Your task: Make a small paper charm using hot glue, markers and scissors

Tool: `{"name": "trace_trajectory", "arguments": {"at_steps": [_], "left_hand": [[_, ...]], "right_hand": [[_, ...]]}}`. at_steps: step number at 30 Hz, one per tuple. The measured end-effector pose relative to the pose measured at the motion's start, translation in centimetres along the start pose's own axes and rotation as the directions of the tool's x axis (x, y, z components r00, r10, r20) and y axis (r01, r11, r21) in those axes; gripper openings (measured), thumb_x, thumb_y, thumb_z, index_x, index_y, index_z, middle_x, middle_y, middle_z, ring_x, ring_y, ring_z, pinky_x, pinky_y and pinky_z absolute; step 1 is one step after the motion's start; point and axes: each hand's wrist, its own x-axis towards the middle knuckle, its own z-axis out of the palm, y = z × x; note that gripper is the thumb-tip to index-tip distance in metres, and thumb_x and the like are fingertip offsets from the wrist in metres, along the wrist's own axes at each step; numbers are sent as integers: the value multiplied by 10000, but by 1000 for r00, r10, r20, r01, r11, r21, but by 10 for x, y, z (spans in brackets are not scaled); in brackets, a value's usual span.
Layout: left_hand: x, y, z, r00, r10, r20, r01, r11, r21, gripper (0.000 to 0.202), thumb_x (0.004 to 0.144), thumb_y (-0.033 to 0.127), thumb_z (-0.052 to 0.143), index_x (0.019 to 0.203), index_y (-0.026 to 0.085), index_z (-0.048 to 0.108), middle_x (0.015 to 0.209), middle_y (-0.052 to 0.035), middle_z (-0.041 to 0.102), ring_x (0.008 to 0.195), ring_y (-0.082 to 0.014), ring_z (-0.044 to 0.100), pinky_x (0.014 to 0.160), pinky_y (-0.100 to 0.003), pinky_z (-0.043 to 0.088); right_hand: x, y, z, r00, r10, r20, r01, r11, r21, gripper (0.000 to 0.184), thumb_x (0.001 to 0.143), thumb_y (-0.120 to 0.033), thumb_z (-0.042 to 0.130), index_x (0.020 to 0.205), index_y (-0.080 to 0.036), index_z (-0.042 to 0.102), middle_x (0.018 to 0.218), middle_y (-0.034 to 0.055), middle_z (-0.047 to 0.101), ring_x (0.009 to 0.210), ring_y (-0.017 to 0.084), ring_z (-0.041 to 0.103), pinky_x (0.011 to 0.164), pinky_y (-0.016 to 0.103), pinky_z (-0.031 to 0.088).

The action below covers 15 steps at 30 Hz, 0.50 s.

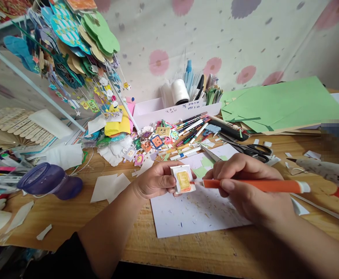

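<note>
Between the thumb and fingers of my left hand point(157, 179) is a small white paper card point(183, 179). It bears a yellow square, with orange along the lower right edge. My right hand point(249, 190) grips an orange marker point(262, 186), its tip touching the card's right side. Both hands are above a white sheet point(181, 219) speckled with small coloured marks. Open scissors point(245, 149) lie just beyond my right hand, among light green paper scraps point(204, 164).
Small coloured paper cutouts point(157, 142) and several pens point(191, 130) are heaped behind my hands. A purple jar point(51, 181) stands left. Hanging paper decorations point(70, 46) rise at back left. Green paper sheets point(285, 102) lie back right, and a white box point(175, 114) holds supplies.
</note>
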Motion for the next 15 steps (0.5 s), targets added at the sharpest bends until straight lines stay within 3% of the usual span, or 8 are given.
{"name": "trace_trajectory", "arguments": {"at_steps": [3,8,13,15], "left_hand": [[0,0,1,1000,6,4,-6,1000,-17,422,646,386,773,984,154,671,829,-72,611,507,-49,409,499,-234,371],[1,-1,0,999,34,-37,-35,999,-13,426,641,398,774,984,170,667,869,-89,628,526,-58,415,502,-242,386],[1,-1,-1,999,31,-43,-31,999,-7,455,625,420,783,979,161,665,895,-102,635,549,-65,425,499,-239,371],[1,-1,-1,999,31,-30,-31,999,-8,444,632,415,780,978,159,669,878,-93,628,543,-61,419,501,-240,372]], "right_hand": [[1,-1,3,996,0,-85,1,1000,20,127,733,-330,734,693,-266,632,550,-15,581,575,179,549,567,341,452],[1,-3,1,1000,18,23,-17,1000,-21,154,715,-338,747,629,-267,641,517,-8,565,595,204,575,607,379,485],[0,-1,2,997,-17,-77,21,999,49,142,723,-340,740,671,-260,634,528,-20,582,530,169,540,599,365,482],[0,0,2,999,-12,-51,12,1000,4,124,731,-317,735,680,-259,639,546,-14,588,585,186,577,629,370,487]]}}
